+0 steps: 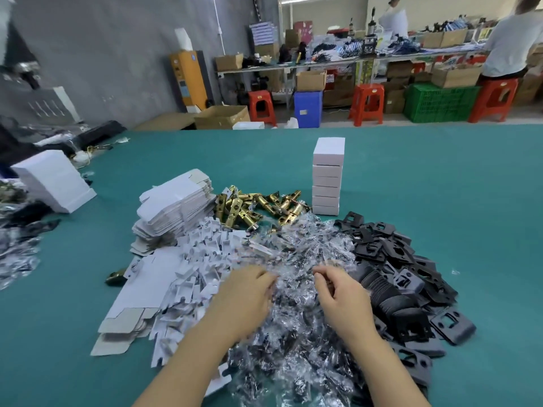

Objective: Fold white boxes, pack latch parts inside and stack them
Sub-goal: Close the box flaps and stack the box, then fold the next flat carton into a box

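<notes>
Both hands are motion-blurred over the heap of clear plastic bags (296, 292), so whether the left hand (245, 292) or the right hand (340, 292) pinches a bag cannot be told (the fingertips smear into the crinkled film). The bags' small dark contents are unreadable. At six o'clock the heap runs off the frame; at nine o'clock another bag pile (14, 254) is cut off.

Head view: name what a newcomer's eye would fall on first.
A tall stack of white boxes stands alone on the green table, beyond the piles. In front lie brass latch parts, black plates on the right and flat box blanks on the left. Both hands reach into the clear bags in the middle.
</notes>
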A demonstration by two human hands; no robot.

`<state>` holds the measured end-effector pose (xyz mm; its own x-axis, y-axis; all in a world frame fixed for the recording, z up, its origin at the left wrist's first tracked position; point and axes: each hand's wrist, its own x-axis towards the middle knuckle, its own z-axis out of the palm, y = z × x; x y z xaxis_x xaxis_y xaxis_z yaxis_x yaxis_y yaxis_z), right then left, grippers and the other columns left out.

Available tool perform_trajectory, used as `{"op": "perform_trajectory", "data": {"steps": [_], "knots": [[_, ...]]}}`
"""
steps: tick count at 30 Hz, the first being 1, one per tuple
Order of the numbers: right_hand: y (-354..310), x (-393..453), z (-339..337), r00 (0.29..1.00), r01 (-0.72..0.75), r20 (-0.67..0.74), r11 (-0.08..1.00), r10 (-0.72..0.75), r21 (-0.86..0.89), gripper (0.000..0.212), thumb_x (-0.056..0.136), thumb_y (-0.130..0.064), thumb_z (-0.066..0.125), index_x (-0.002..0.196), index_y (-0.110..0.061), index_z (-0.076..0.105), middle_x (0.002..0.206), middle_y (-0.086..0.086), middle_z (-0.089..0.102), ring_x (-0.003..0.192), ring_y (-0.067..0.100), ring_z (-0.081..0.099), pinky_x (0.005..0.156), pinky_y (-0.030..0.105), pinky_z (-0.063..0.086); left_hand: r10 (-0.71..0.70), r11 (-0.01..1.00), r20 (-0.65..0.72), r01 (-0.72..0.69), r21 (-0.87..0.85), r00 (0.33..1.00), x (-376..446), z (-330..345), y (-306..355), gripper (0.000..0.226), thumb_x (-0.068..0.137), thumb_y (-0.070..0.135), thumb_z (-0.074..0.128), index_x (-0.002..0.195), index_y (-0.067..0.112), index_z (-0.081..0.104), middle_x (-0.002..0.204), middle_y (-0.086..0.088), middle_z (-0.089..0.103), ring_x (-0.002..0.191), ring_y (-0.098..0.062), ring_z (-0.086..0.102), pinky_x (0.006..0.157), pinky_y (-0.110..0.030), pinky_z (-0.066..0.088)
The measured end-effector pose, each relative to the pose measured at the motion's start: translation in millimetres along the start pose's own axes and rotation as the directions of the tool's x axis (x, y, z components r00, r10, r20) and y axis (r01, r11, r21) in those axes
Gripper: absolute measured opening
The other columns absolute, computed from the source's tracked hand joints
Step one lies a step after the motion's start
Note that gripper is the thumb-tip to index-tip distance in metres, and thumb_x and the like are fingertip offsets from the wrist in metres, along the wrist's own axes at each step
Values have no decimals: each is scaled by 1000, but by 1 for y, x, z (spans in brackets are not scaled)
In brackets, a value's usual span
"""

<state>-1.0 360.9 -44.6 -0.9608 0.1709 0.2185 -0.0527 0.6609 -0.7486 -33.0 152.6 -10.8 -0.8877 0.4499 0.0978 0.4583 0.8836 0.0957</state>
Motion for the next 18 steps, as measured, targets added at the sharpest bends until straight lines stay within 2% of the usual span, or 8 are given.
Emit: {"op": "perform_trajectory", "data": {"steps": [3, 5, 6, 8, 10, 12, 14, 18], "knots": [[0, 0, 4, 1000, 20, 11, 992, -19, -124, 17, 105, -31, 54, 110, -28, 69, 87, -22, 60, 74, -9, 55, 60, 10, 36, 16, 995, -10, -17, -100, 1000, -14, 1, -7, 41, 105, 22, 48, 146, 31, 50, 136, 10, 60, 124, -9, 51, 116, -31, 36], [2, 1, 6, 1000, 23, 20, 987, -20, -158, 18, 105, -31, 53, 110, -27, 70, 88, -21, 60, 74, -9, 54, 59, 11, 36, 1, 977, -100, -22, -210, 995, -19, -6, -11, 38, 104, 20, 51, 141, 29, 56, 138, 11, 59, 127, -8, 50, 117, -27, 31], [3, 1, 7, 1000, 21, 19, 987, -18, -159, 18, 104, -30, 53, 110, -26, 70, 89, -20, 61, 75, -8, 55, 60, 13, 38, -38, 969, -165, -4, -248, 986, -20, -11, -14, 35, 103, 20, 53, 136, 27, 62, 133, 10, 63, 121, -8, 54, 113, -26, 36], [4, 1, 7, 1000, 14, 13, 990, -12, -139, 19, 104, -29, 53, 111, -25, 71, 89, -21, 61, 75, -8, 55, 60, 14, 39, -212, 937, -320, 100, -334, 923, -21, -24, -31, 26, 103, 19, 55, 123, 26, 70, 115, 7, 71, 93, -6, 65, 87, -20, 51], [5, 1, 8, 1000, 8, 16, 992, -6, -128, 20, 104, -28, 53, 112, -25, 71, 89, -22, 61, 70, -5, 55, 58, 15, 36, -440, 869, -406, 265, -419, 801, -20, -38, -62, 24, 103, 16, 53, 116, 24, 72, 106, 3, 74, 73, -8, 63, 64, -19, 47], [6, 3, 8, 1000, -2, 24, 993, 5, -121, 20, 104, -28, 53, 113, -25, 71, 92, -20, 63, 69, -4, 55, 57, 15, 35, -591, 798, -336, 470, -377, 733, -19, -48, -102, 30, 100, 9, 51, 119, 21, 71, 113, -5, 74, 85, -22, 66, 67, -30, 47], [7, 3, 8, 1000, -10, 28, 993, 14, -118, 20, 104, -28, 53, 114, -27, 71, 94, -20, 63, 73, -6, 55, 59, 13, 34, -676, 735, -133, 649, -197, 725, -19, -52, -131, 38, 95, 2, 50, 124, 19, 68, 122, -10, 70, 104, -31, 64, 78, -36, 52], [9, 3, 8, 999, -20, 31, 995, 23, -100, 19, 104, -28, 53, 112, -30, 70, 92, -22, 63, 72, -5, 56, 59, 14, 34, -682, 730, 41, 677, 93, 730, -22, -41, -152, 33, 93, 4, 54, 120, 16, 68, 122, -9, 69, 110, -30, 64, 86, -35, 53]]}}
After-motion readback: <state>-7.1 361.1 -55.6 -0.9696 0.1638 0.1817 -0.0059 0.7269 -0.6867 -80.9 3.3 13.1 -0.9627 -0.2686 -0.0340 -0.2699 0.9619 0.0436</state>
